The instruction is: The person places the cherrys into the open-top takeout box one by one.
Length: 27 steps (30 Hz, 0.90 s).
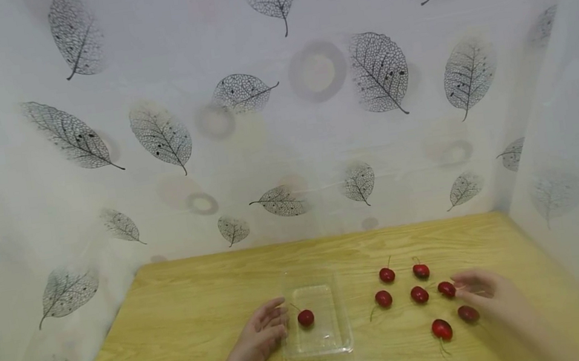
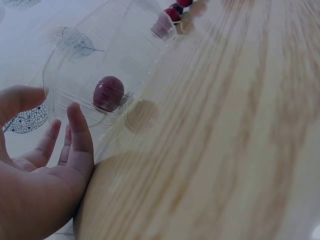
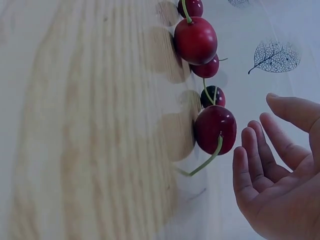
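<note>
A clear plastic box (image 1: 343, 326) stands on the wooden table with one stemmed cherry (image 1: 306, 318) inside. At the box's left side is my left hand (image 1: 262, 335), thumb and fingers spread apart; in the left wrist view its fingertips (image 2: 77, 117) are right against the clear wall. Several dark red cherries with stems lie loose to the right of the box. My right hand (image 1: 482, 289) hovers by the rightmost ones, its fingertips close to one cherry (image 1: 446, 289). The right wrist view shows these fingers (image 3: 257, 150) loosely bent, with nothing between them and the thumb.
Loose cherries lie at the back (image 1: 387, 275), in the middle (image 1: 419, 295) and at the front (image 1: 442, 329) of the group. A pale sheet (image 1: 285, 144) printed with leaves hangs behind the table (image 1: 189, 297) and along both sides.
</note>
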Motion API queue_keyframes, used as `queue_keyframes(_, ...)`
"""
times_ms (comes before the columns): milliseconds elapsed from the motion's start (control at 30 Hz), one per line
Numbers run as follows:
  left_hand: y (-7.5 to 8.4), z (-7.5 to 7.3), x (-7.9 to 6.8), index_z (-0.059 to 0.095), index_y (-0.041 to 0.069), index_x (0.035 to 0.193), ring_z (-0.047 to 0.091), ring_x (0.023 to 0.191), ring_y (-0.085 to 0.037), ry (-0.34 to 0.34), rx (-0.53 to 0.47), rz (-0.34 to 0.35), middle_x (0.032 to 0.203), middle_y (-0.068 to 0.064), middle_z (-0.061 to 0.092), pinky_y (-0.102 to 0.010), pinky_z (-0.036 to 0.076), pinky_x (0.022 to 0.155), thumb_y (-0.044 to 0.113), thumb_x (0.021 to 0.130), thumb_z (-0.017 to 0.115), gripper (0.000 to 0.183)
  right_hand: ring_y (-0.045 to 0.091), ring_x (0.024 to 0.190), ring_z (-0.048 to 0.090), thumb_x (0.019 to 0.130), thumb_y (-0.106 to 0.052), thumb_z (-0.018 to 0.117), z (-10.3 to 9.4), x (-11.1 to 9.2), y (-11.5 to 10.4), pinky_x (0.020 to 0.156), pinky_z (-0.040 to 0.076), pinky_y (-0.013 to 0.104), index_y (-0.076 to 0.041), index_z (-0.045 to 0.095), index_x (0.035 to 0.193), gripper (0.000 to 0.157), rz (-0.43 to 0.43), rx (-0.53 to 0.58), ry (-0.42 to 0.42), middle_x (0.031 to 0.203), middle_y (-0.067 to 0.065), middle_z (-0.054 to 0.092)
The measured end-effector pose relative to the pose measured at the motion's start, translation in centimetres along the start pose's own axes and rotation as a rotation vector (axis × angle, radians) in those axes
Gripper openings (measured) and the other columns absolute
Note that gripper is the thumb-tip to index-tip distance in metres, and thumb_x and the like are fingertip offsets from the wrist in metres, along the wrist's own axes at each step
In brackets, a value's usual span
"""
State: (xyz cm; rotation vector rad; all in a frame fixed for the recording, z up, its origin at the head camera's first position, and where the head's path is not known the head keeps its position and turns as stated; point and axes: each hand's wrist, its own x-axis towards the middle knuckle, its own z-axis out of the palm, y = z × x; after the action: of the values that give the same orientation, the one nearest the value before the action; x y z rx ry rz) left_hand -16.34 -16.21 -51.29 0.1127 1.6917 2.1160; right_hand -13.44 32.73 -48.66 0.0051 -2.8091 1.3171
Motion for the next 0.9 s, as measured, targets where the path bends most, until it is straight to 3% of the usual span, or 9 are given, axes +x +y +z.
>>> queue_keyframes(133, 0.0, 0.0, 0.0, 0.032, -0.007, 0.16, 0.057, 0.12, -0.011, 0.001, -0.002, -0.004, 0.139, -0.006, 0.055, -0.022, 0.054, 0.094, 0.002, 0.097, 0.064, 0.071, -0.015, 0.091, 0.059, 0.1, -0.016, 0.072, -0.2, -0.3, 0.5, 0.082, 0.054, 0.017, 0.005, 0.066, 0.13, 0.037, 0.036, -0.023, 0.003, 0.126, 0.025, 0.072)
queue_keyframes(333, -0.1, -0.1, 0.0, 0.031, -0.007, 0.16, 0.057, 0.12, -0.011, -0.001, -0.003, -0.005, 0.141, -0.006, 0.055, -0.022, 0.054, 0.095, 0.002, 0.098, 0.064, 0.071, -0.015, 0.09, 0.061, 0.098, -0.014, 0.074, -0.2, -1.0, 1.5, 0.082, 0.055, 0.017, 0.007, 0.068, 0.126, 0.035, 0.021, -0.02, 0.024, 0.117, 0.022, 0.076)
queue_keyframes(667, 0.0, -0.1, 0.0, 0.032, -0.007, 0.16, 0.057, 0.12, -0.01, -0.003, -0.011, -0.004, 0.137, -0.003, 0.056, -0.022, 0.054, 0.095, 0.001, 0.098, 0.064, 0.07, -0.018, 0.092, 0.058, 0.101, -0.016, 0.072, -0.6, -1.7, 2.2, 0.082, 0.052, 0.013, 0.008, 0.065, 0.131, 0.04, 0.08, -0.03, -0.023, 0.121, 0.022, 0.075)
queue_keyframes(900, 0.0, -0.1, 0.0, 0.032, -0.005, 0.16, 0.057, 0.12, -0.011, -0.007, -0.016, -0.011, 0.14, -0.004, 0.056, -0.023, 0.054, 0.096, 0.003, 0.099, 0.064, 0.069, -0.022, 0.095, 0.052, 0.1, -0.02, 0.073, -0.5, -2.0, 2.8, 0.083, 0.05, 0.015, 0.005, 0.068, 0.129, 0.039, 0.073, -0.087, -0.044, 0.124, 0.021, 0.075)
